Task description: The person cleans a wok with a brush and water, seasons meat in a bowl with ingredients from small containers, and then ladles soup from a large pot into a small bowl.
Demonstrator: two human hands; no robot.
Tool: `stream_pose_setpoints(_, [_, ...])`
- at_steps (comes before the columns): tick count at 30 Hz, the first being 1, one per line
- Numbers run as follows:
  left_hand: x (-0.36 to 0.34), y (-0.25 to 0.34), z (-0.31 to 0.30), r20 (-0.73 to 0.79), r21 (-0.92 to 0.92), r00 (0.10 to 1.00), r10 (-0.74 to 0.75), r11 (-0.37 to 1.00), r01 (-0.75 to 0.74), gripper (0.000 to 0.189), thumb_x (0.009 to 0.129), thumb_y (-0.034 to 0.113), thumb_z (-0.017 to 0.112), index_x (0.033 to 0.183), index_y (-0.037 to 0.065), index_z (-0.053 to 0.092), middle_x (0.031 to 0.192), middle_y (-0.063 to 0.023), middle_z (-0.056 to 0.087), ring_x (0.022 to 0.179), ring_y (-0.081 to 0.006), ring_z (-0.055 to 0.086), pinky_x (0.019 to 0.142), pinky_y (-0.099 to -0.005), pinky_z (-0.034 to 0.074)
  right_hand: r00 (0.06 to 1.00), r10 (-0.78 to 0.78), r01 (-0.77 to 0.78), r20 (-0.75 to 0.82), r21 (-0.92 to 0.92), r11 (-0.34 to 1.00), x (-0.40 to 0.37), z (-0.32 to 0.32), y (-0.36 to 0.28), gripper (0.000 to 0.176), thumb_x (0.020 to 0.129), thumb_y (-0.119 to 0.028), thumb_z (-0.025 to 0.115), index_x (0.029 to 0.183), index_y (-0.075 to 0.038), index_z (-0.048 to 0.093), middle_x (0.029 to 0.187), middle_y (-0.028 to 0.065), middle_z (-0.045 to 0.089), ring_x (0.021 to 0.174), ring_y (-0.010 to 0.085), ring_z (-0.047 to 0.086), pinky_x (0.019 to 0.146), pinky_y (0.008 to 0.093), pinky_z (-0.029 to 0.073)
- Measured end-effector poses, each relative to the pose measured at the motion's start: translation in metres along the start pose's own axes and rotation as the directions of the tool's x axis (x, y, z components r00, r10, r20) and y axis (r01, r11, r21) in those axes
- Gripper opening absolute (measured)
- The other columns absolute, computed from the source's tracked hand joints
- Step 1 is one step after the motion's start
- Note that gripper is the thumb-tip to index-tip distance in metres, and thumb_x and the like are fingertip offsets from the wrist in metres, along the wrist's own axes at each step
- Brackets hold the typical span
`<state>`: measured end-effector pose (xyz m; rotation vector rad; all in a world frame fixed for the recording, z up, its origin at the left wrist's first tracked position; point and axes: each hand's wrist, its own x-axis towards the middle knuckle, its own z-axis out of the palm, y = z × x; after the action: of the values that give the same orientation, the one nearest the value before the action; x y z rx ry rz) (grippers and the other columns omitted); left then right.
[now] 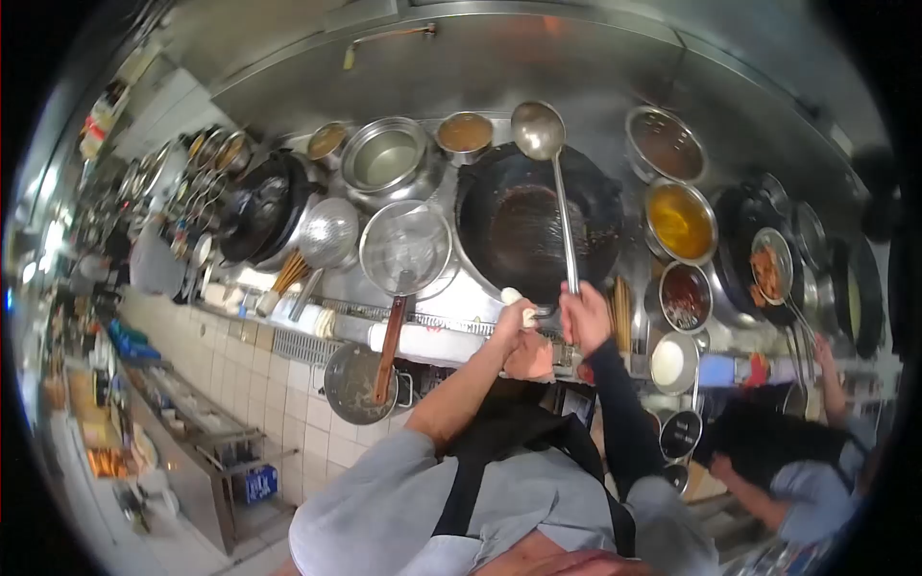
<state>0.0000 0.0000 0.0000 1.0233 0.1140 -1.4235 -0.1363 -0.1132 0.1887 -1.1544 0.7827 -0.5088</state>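
Fingers of the person's right hand (586, 315) clamp one long-handled silver metal ladle (539, 132) over one round black wok (509, 226); the left hand's (515, 326) grip one white cloth-like bundle (512, 296) at its near edge.

A grey shirt (538, 485), loose and creased, covers the chest and shoulders, its left sleeve (375, 475) ending near the elbow. Over it lies a black apron (509, 411) with two wide black straps (463, 496). A close-fitting black cuff (618, 408) covers the right forearm.
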Motion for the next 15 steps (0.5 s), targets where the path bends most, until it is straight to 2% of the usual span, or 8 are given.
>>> stream_pose_setpoints(2, [-0.049, 0.009, -0.017, -0.101, 0.02, 0.995, 0.011, 1.0, -0.009, 0.031, 0.096, 0.039, 0.069, 0.095, 0.01, 0.059, 0.082, -0.0043, 0.065, 0.067, -0.0177, 0.065, 0.044, -0.0286, 0.044, 1.0, 0.004, -0.005, -0.015, -0.066, 0.998, 0.026, 0.042, 0.01, 0.012, 0.099, -0.015, 0.06, 0.095, -0.006, 0.054, 0.064, 0.0043, 0.053, 0.042, 0.0112, 0.049, 0.035, 0.0311, 0.035])
stream_pose_setpoints(3, [0.019, -0.008, 0.08, 0.016, -0.108, 1.0, 0.022, 0.994, -0.02, 0.029, 0.096, 0.037, 0.068, 0.097, 0.009, 0.06, 0.083, -0.0046, 0.066, 0.066, -0.0175, 0.065, 0.045, -0.028, 0.044, 0.992, -0.119, 0.093, -0.04, -0.402, 0.911, 0.104, -0.031, -0.041, 0.018, 0.096, -0.018, 0.062, 0.093, -0.002, 0.055, 0.068, 0.0111, 0.059, 0.05, 0.0234, 0.059, 0.045, 0.0404, 0.045])
stream_pose_setpoints(5, [-0.043, 0.006, 0.054, -0.077, -0.15, 0.997, -0.015, 0.989, 0.004, 0.026, 0.097, 0.034, 0.067, 0.099, 0.009, 0.061, 0.084, -0.0051, 0.066, 0.063, -0.017, 0.064, 0.046, -0.0266, 0.044, 0.954, -0.301, 0.241, 0.014, -0.635, 0.734, 0.176, 0.014, -0.03, 0.021, 0.092, -0.018, 0.062, 0.097, 0.003, 0.059, 0.084, 0.0232, 0.066, 0.078, 0.0401, 0.064, 0.071, 0.0478, 0.05])
stream_pose_setpoints(7, [-0.087, 0.011, 0.035, -0.257, 0.103, 0.966, 0.033, 0.995, -0.006, 0.027, 0.097, 0.031, 0.067, 0.105, 0.006, 0.062, 0.088, -0.0068, 0.068, 0.065, -0.0163, 0.064, 0.047, -0.0265, 0.045, 0.935, -0.353, 0.189, 0.034, -0.89, 0.414, 0.235, 0.057, -0.039, 0.026, 0.09, -0.016, 0.061, 0.106, 0.004, 0.063, 0.102, 0.0309, 0.071, 0.102, 0.0469, 0.068, 0.089, 0.0517, 0.054])
stream_pose_setpoints(9, [-0.149, 0.022, 0.01, -0.036, 0.419, 0.999, -0.021, 0.907, 0.034, 0.033, 0.096, 0.032, 0.067, 0.114, 0.004, 0.063, 0.093, -0.0077, 0.069, 0.076, -0.0156, 0.067, 0.054, -0.0301, 0.052, 0.965, -0.262, 0.084, 0.012, -0.961, 0.264, 0.291, 0.087, -0.04, 0.029, 0.088, -0.014, 0.064, 0.113, 0.001, 0.067, 0.114, 0.0269, 0.072, 0.111, 0.0419, 0.07, 0.095, 0.0501, 0.056])
stream_pose_setpoints(10, [-0.177, 0.022, 0.004, -0.086, 0.508, 0.996, 0.032, 0.861, 0.016, 0.032, 0.094, 0.029, 0.068, 0.11, 0.002, 0.064, 0.088, -0.009, 0.07, 0.078, -0.0174, 0.069, 0.061, -0.0327, 0.055, 0.984, -0.177, 0.063, 0.007, -0.948, 0.312, 0.307, 0.103, -0.049, 0.026, 0.089, -0.016, 0.064, 0.108, -0.001, 0.073, 0.113, 0.0247, 0.073, 0.113, 0.0406, 0.069, 0.095, 0.0494, 0.056])
stream_pose_setpoints(13, [-0.2, -0.061, -0.116, -0.186, 0.869, 0.873, 0.45, 0.491, -0.068, 0.032, 0.087, 0.024, 0.074, 0.1, -0.004, 0.066, 0.086, -0.0148, 0.072, 0.082, -0.0243, 0.072, 0.075, -0.0426, 0.057, 0.777, 0.412, 0.555, 0.476, -0.827, -0.089, 0.431, 0.137, -0.059, 0.022, 0.092, -0.016, 0.058, 0.1, -0.001, 0.073, 0.103, 0.0261, 0.074, 0.103, 0.0406, 0.072, 0.086, 0.0496, 0.058])
stream_pose_setpoints(15, [-0.237, -0.103, -0.156, -0.563, 0.822, 0.675, 0.476, 0.406, 0.399, 0.033, 0.085, 0.024, 0.075, 0.1, -0.005, 0.068, 0.09, -0.0186, 0.072, 0.084, -0.0276, 0.071, 0.077, -0.0453, 0.055, 0.564, 0.71, 0.614, 0.42, -0.789, -0.021, 0.477, 0.151, -0.073, 0.021, 0.092, -0.014, 0.057, 0.095, -0.002, 0.074, 0.101, 0.0246, 0.075, 0.101, 0.0393, 0.074, 0.082, 0.0499, 0.059])
